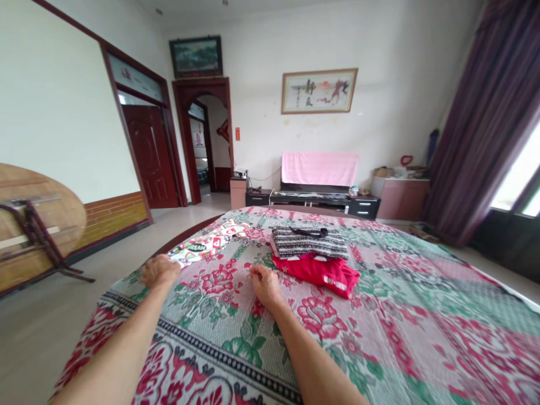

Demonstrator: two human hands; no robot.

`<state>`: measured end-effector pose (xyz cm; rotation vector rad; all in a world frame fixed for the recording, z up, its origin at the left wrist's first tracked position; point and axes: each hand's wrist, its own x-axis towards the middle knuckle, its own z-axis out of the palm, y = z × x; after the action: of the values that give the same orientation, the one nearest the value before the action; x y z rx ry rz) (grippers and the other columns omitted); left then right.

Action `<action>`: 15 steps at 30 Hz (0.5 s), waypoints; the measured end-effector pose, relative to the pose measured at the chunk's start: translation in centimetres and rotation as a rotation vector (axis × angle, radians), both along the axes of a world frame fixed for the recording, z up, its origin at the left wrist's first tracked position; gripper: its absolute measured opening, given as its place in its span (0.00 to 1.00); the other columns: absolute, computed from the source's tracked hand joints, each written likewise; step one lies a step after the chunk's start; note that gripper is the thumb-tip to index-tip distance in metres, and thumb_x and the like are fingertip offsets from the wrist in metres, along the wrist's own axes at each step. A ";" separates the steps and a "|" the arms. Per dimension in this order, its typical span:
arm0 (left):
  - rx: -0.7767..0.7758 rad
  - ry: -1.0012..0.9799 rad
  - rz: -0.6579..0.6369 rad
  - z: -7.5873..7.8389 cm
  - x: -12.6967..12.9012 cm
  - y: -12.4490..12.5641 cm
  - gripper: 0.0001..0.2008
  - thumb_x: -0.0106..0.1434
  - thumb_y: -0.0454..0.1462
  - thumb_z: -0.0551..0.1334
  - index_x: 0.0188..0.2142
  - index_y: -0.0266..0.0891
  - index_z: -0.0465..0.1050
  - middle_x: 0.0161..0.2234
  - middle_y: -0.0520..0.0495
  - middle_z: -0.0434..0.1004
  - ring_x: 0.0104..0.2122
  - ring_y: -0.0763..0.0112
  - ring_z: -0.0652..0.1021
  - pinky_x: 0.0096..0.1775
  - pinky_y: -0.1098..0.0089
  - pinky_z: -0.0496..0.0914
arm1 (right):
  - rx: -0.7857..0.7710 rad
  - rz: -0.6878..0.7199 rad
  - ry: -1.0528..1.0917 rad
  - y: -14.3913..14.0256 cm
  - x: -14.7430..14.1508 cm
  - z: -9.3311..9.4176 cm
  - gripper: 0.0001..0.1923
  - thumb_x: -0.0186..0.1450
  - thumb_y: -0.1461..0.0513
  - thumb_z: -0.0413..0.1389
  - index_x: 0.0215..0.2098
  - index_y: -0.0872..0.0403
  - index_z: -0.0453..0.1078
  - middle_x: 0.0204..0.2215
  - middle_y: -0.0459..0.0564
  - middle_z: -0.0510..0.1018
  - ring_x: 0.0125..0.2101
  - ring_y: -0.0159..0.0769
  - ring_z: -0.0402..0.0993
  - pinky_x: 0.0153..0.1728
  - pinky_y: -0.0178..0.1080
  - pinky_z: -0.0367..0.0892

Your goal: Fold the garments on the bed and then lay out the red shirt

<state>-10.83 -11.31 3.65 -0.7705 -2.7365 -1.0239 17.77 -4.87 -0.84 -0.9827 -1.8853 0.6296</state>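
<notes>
Both my arms reach out over a floral cloth (379, 315) that covers a table. My left hand (159, 270) rests on the near edge of a white printed garment (206, 245) that lies flat; its fingers are curled, and I cannot tell if it grips the fabric. My right hand (264, 284) lies on the cloth with its fingers curled and nothing in it, just left of a red garment (324, 273). A folded black-and-white striped garment (310, 242) sits on top of the red one.
A folded round wooden table (37, 219) leans against the left wall. A low TV stand (320, 199) with a pink cover (319, 167) stands at the far wall. Doorways are at the left, purple curtains (485, 129) at the right.
</notes>
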 end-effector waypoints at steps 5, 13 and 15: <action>0.157 0.308 -0.198 2.4 7.3 2.4 0.25 0.55 0.34 0.58 0.54 0.38 0.68 0.62 0.38 0.58 0.60 0.52 0.61 0.57 0.54 0.60 | -0.038 -0.065 0.112 -0.5 0.4 0.4 0.16 0.59 0.67 0.45 0.35 0.51 0.75 0.32 0.47 0.80 0.34 0.35 0.75 0.40 0.35 0.68; 0.201 -0.357 -0.692 0.9 19.5 7.4 0.15 0.60 0.38 0.60 0.46 0.37 0.74 0.49 0.40 0.76 0.50 0.61 0.75 0.51 0.67 0.67 | 0.247 -0.600 0.194 2.6 10.1 5.8 0.20 0.57 0.67 0.45 0.45 0.55 0.72 0.46 0.56 0.74 0.49 0.43 0.68 0.53 0.44 0.61; 0.219 -0.546 -0.693 0.8 21.4 8.3 0.15 0.61 0.42 0.59 0.44 0.37 0.73 0.48 0.40 0.77 0.45 0.63 0.77 0.43 0.68 0.71 | 0.169 -0.761 0.126 3.9 13.7 6.6 0.22 0.58 0.64 0.47 0.49 0.57 0.69 0.50 0.61 0.72 0.53 0.49 0.64 0.53 0.49 0.58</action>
<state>10.54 -3.04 4.42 -1.6701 -2.7105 -1.8650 31.49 -0.99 5.74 -1.3898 -1.2802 0.0721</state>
